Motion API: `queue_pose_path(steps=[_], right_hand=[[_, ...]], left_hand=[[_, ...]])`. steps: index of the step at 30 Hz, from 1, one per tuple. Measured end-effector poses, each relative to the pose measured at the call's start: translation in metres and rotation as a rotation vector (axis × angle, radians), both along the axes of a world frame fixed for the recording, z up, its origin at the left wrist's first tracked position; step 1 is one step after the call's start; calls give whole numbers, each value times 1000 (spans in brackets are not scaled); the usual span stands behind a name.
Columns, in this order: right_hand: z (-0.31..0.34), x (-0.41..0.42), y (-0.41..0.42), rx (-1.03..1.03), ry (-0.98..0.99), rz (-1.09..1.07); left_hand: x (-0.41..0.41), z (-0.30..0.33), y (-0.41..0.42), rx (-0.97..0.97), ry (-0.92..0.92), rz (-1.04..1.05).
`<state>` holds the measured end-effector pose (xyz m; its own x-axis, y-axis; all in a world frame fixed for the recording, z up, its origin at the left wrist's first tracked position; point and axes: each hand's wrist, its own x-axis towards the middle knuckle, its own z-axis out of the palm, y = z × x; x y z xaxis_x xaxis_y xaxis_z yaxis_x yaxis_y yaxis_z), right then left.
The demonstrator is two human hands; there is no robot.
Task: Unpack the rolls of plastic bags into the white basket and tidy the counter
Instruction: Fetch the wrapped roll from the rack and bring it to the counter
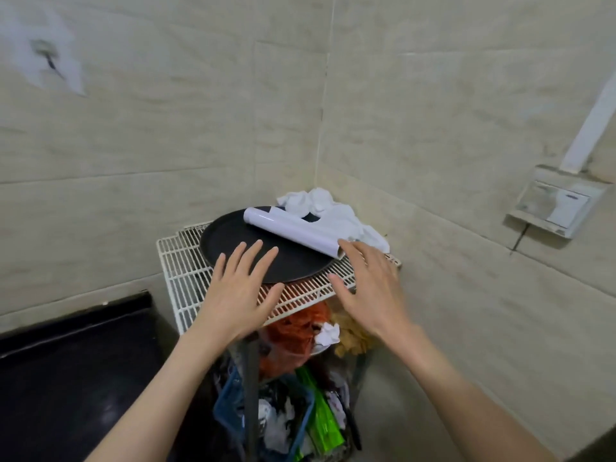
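Note:
A white roll [290,233] lies across a black round tray [233,241] on a white wire rack [180,261] in the tiled corner. Behind the roll sits a heap of crumpled white plastic [328,208]. My left hand [238,290] hovers open over the near edge of the tray, fingers spread, holding nothing. My right hand [370,288] is open too, fingers apart, with its fingertips close to the near end of the roll; whether they touch it I cannot tell. No white basket is in view.
Under the rack hang orange bags [296,331], a crumpled white bag [328,333] and a yellowish bag [353,335]. Lower down stands a blue crate [230,408] with green packaging [321,418]. A black counter [76,361] lies at the left. A wall switch box [556,208] is at the right.

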<state>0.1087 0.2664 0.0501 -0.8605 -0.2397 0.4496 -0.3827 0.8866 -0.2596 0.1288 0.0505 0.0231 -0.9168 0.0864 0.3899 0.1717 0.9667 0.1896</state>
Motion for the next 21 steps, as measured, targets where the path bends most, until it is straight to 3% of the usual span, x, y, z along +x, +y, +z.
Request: queue_pose_path(steps=[10, 21], right_hand=[[-26, -139, -18, 107, -80, 110], [-56, -252, -68, 365, -197, 43]], left_hand=[[-92, -17, -8, -9, -60, 139], [-174, -30, -38, -59, -92, 201]])
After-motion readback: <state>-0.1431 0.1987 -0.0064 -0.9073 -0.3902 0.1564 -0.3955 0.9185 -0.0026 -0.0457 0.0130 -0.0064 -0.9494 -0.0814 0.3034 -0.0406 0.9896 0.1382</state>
